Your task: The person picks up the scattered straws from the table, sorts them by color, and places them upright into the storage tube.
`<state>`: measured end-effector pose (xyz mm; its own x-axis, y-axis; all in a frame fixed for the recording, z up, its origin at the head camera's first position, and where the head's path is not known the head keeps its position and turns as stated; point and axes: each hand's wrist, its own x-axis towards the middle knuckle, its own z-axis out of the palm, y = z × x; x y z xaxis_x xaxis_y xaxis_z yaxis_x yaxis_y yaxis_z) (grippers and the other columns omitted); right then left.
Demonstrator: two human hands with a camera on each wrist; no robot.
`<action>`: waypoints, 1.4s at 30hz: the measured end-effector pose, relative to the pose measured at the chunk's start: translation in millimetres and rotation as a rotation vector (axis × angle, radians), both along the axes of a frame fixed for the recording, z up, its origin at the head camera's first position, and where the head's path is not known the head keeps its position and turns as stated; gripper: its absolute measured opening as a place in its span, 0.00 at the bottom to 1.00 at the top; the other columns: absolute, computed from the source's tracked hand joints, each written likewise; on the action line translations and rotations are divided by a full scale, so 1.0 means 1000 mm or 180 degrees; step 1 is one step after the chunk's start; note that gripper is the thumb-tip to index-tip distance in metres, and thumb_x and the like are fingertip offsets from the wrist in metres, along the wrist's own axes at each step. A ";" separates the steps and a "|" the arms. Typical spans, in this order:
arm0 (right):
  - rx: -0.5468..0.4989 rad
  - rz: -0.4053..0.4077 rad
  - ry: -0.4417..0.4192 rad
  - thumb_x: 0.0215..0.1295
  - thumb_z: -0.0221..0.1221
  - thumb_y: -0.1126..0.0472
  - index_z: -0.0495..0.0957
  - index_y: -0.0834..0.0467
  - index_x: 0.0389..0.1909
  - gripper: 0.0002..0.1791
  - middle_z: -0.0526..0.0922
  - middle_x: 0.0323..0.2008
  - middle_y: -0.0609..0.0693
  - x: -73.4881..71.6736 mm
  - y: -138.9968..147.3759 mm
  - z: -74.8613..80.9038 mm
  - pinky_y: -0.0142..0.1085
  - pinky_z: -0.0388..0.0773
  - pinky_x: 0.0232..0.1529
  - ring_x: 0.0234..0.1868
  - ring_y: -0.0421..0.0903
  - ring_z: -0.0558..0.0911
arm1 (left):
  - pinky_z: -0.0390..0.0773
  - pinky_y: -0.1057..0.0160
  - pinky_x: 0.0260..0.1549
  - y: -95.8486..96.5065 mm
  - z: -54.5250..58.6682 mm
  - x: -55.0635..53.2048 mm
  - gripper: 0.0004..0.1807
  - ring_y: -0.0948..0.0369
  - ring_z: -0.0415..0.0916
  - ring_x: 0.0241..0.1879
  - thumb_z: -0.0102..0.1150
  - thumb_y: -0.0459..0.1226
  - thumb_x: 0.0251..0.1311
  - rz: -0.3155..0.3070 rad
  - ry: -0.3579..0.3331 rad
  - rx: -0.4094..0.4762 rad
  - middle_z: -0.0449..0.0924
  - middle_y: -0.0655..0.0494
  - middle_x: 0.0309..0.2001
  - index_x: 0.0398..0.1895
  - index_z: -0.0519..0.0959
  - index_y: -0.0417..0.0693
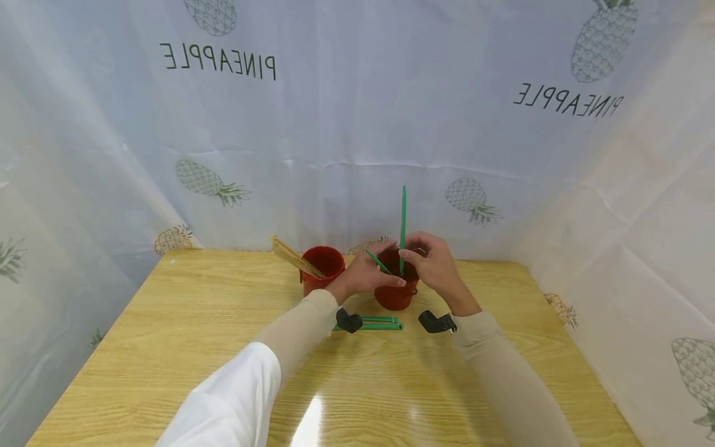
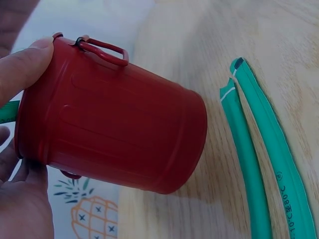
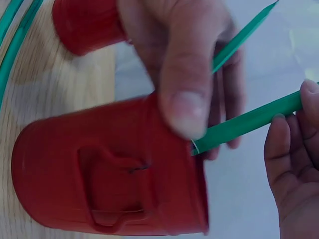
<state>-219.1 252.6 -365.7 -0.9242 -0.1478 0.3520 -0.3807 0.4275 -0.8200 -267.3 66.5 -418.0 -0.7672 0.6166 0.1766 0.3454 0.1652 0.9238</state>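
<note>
My left hand grips the rim of a small red bucket, its thumb on the near edge. Between the thumb and fingers of my right hand is a green flattened tube, held nearly upright, its lower end inside the bucket mouth. Another green tube leans out of the same bucket beside the left hand. In the left wrist view the bucket wall and a wire handle show. The bottom inside the bucket is hidden.
Left of my left hand stands a second red bucket with tan sticks slanting out. More green tubes lie on the wooden table in front, partly behind the left wrist camera. A pineapple-print curtain hangs behind.
</note>
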 end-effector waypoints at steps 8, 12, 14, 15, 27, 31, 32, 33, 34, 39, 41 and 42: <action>0.0362 -0.0033 -0.0059 0.73 0.61 0.68 0.84 0.65 0.44 0.05 0.85 0.42 0.61 -0.012 -0.005 -0.009 0.39 0.83 0.46 0.44 0.55 0.84 | 0.81 0.55 0.64 0.001 0.001 0.001 0.39 0.57 0.76 0.66 0.77 0.38 0.58 -0.0036 -0.0086 0.0068 0.79 0.60 0.67 0.73 0.73 0.62; 0.0542 0.0023 -0.0094 0.73 0.61 0.68 0.84 0.64 0.44 0.05 0.85 0.42 0.61 -0.015 -0.006 -0.015 0.40 0.83 0.44 0.41 0.54 0.85 | 0.82 0.57 0.62 0.001 0.001 0.000 0.34 0.55 0.78 0.64 0.77 0.37 0.59 -0.0081 -0.0111 0.0118 0.81 0.57 0.64 0.68 0.76 0.59; 0.0607 0.0049 -0.0122 0.73 0.62 0.69 0.83 0.64 0.44 0.04 0.85 0.42 0.61 -0.016 -0.006 -0.019 0.39 0.83 0.42 0.40 0.53 0.86 | 0.82 0.56 0.62 0.001 0.001 0.000 0.33 0.53 0.77 0.65 0.77 0.36 0.59 -0.0098 -0.0107 0.0128 0.81 0.54 0.64 0.68 0.77 0.57; 0.0636 0.0060 -0.0132 0.72 0.62 0.69 0.83 0.64 0.44 0.04 0.86 0.41 0.61 -0.016 -0.006 -0.021 0.39 0.83 0.41 0.39 0.53 0.86 | 0.81 0.55 0.64 0.001 0.002 -0.001 0.33 0.52 0.76 0.67 0.77 0.36 0.58 -0.0084 -0.0097 0.0112 0.79 0.54 0.67 0.68 0.77 0.55; 0.0702 -0.0019 0.0010 0.72 0.61 0.69 0.84 0.63 0.48 0.08 0.87 0.46 0.61 -0.005 -0.004 -0.026 0.44 0.85 0.46 0.44 0.56 0.87 | 0.76 0.53 0.71 -0.001 0.002 -0.003 0.49 0.53 0.71 0.73 0.77 0.39 0.59 -0.0090 0.0153 -0.0123 0.71 0.52 0.75 0.82 0.60 0.50; 0.0517 -0.0139 0.0197 0.70 0.64 0.70 0.84 0.65 0.47 0.08 0.87 0.44 0.61 0.010 -0.002 -0.027 0.37 0.84 0.42 0.41 0.54 0.87 | 0.74 0.51 0.72 0.000 0.002 -0.002 0.49 0.51 0.67 0.75 0.76 0.38 0.60 -0.0037 0.0144 -0.0116 0.69 0.49 0.76 0.82 0.60 0.47; 0.0477 -0.0156 0.0252 0.69 0.65 0.70 0.84 0.65 0.47 0.08 0.88 0.42 0.60 0.014 -0.002 -0.027 0.35 0.83 0.41 0.39 0.53 0.86 | 0.74 0.50 0.72 0.000 0.002 -0.002 0.49 0.50 0.67 0.75 0.76 0.38 0.60 -0.0016 0.0162 -0.0128 0.68 0.48 0.76 0.82 0.60 0.47; 0.0426 -0.0170 0.0296 0.69 0.65 0.69 0.84 0.66 0.46 0.08 0.88 0.42 0.60 0.019 -0.003 -0.028 0.33 0.83 0.40 0.38 0.51 0.86 | 0.74 0.49 0.72 0.000 0.001 -0.003 0.48 0.50 0.67 0.75 0.76 0.39 0.60 0.0006 0.0177 -0.0139 0.68 0.47 0.76 0.81 0.60 0.46; 0.0366 -0.0181 0.0329 0.68 0.66 0.69 0.85 0.66 0.46 0.08 0.88 0.41 0.60 0.024 -0.003 -0.029 0.31 0.83 0.40 0.38 0.50 0.86 | 0.74 0.48 0.72 0.000 0.001 -0.003 0.48 0.49 0.67 0.75 0.75 0.39 0.61 0.0028 0.0197 -0.0149 0.68 0.46 0.77 0.81 0.61 0.46; -0.0082 -0.0257 0.0246 0.67 0.67 0.69 0.85 0.65 0.43 0.06 0.87 0.39 0.61 0.047 -0.010 -0.042 0.26 0.83 0.42 0.38 0.38 0.84 | 0.75 0.47 0.71 0.000 -0.002 -0.005 0.47 0.48 0.69 0.74 0.74 0.37 0.61 0.0073 0.0281 -0.0185 0.67 0.43 0.77 0.81 0.61 0.45; -0.0286 -0.0250 0.0121 0.67 0.67 0.70 0.85 0.67 0.42 0.06 0.87 0.39 0.63 0.055 -0.014 -0.050 0.26 0.83 0.42 0.38 0.36 0.83 | 0.75 0.48 0.71 0.000 -0.003 -0.005 0.47 0.49 0.69 0.74 0.75 0.36 0.61 0.0076 0.0281 -0.0206 0.68 0.45 0.77 0.81 0.61 0.46; -0.0381 -0.0239 0.0039 0.67 0.67 0.70 0.85 0.68 0.42 0.06 0.87 0.39 0.64 0.059 -0.016 -0.054 0.26 0.84 0.42 0.38 0.35 0.84 | 0.75 0.48 0.71 -0.001 -0.003 -0.005 0.47 0.49 0.69 0.74 0.75 0.37 0.60 0.0083 0.0270 -0.0224 0.68 0.46 0.77 0.81 0.61 0.47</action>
<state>-159.7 236.2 -419.3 -0.9267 -0.0346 0.3743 -0.3616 0.3545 -0.8623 -272.3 66.0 -421.3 -0.7672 0.6098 0.1986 0.4167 0.2386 0.8772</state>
